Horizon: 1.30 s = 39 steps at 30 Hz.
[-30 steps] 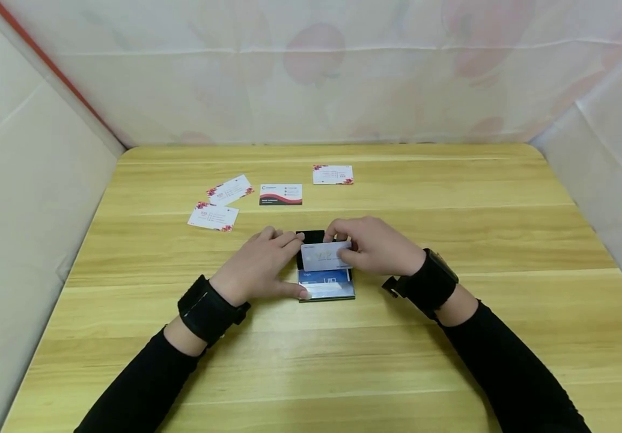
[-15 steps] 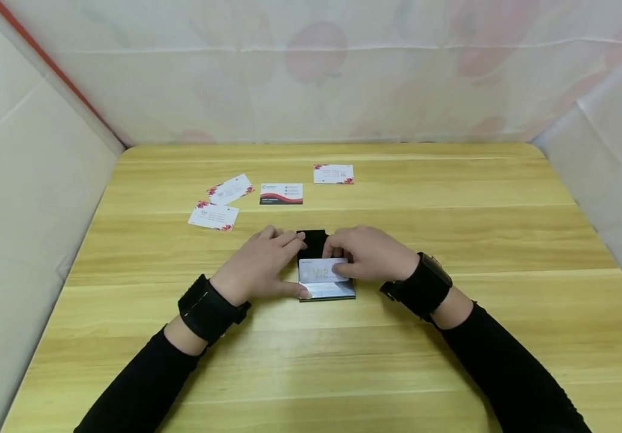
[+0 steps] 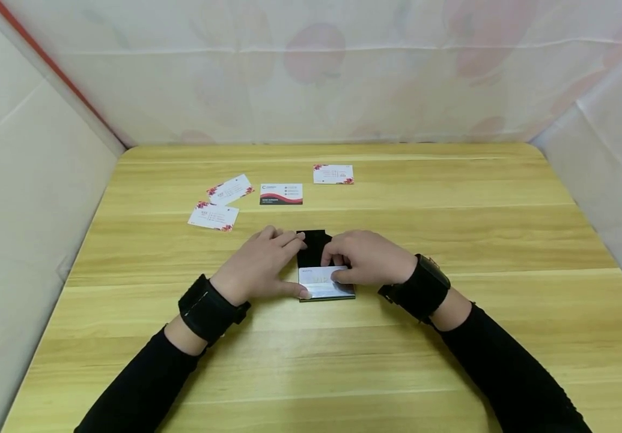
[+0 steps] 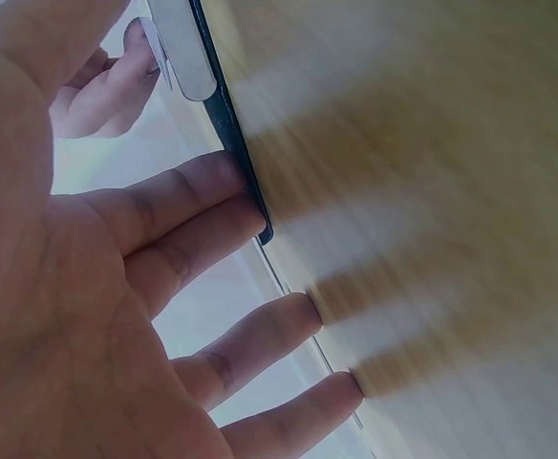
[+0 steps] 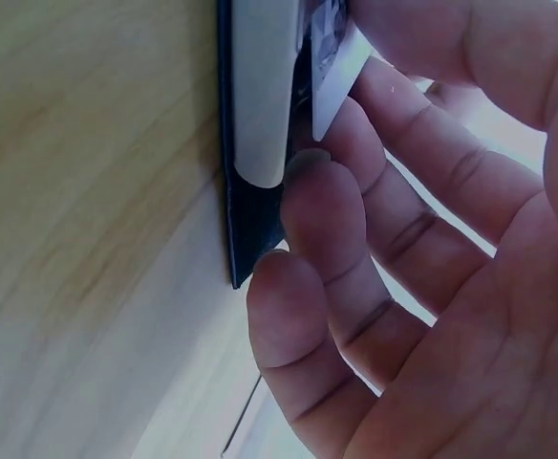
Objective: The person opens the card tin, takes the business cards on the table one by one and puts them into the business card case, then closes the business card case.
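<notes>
An opened card case (image 3: pixel 329 293) lies on the table, its black flap (image 3: pixel 309 248) spread toward the far side and its silver metal half nearer the body. My right hand (image 3: pixel 372 258) pinches a white card (image 3: pixel 311 275) with gold VIP lettering between thumb and fingers. The card lies over the metal half; in the right wrist view a card corner (image 5: pixel 332 105) shows between the fingers, beside the metal frame (image 5: pixel 260 105). My left hand (image 3: pixel 259 264) rests along the case's left side, thumb on the near corner. Two of its fingertips (image 4: pixel 224 177) press on the flap.
Two white floral business cards (image 3: pixel 229 189) lie at the back left, their edges meeting. A red, black and white card (image 3: pixel 281 194) is beside them, and another floral card (image 3: pixel 333 174) lies farther back. Pale fabric walls (image 3: pixel 311 90) border the wooden table (image 3: pixel 478 240).
The right hand has drawn the VIP card toward the near edge of the case, covering the blue card seen there earlier. The left hand has stayed in place.
</notes>
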Available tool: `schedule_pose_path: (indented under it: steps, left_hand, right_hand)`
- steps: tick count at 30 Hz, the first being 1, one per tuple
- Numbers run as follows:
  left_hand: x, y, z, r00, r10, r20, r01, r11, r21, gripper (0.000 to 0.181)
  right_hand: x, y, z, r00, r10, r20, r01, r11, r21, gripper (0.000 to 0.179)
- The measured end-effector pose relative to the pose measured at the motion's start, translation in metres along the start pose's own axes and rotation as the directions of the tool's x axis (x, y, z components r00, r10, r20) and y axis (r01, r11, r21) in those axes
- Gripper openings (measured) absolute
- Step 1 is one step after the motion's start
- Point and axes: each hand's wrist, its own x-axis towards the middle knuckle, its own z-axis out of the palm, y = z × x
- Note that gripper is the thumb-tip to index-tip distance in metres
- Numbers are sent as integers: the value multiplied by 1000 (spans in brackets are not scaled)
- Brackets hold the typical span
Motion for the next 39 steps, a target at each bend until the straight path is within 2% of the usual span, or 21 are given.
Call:
schedule_pose_path:
  steps: [13, 17, 23, 32, 39]
  left_hand:
    - [0, 0, 0, 1000, 1, -6, -1, 1000, 8, 92]
    - [0, 0, 1, 1000, 1, 0, -1, 1000, 4, 90]
    - [0, 0, 1, 1000, -8, 8, 8, 1000, 6, 91]
    - [-1, 1, 1, 1000, -12, 11, 12, 1000, 3, 92]
    - [0, 1, 1, 1000, -9, 1, 8, 1000, 11, 91]
  right_hand:
    - [0, 0, 2, 1000, -27, -14, 27, 999, -32, 9]
    - [0, 0, 3, 1000, -23, -9, 23, 999, -32, 14]
    - [0, 1, 2, 1000, 17, -5, -17, 999, -31, 23]
    - [-9, 9, -11, 991, 123, -50, -127, 989, -74, 35]
    - [-12, 8, -16, 977, 211, -25, -213, 972, -97, 70]
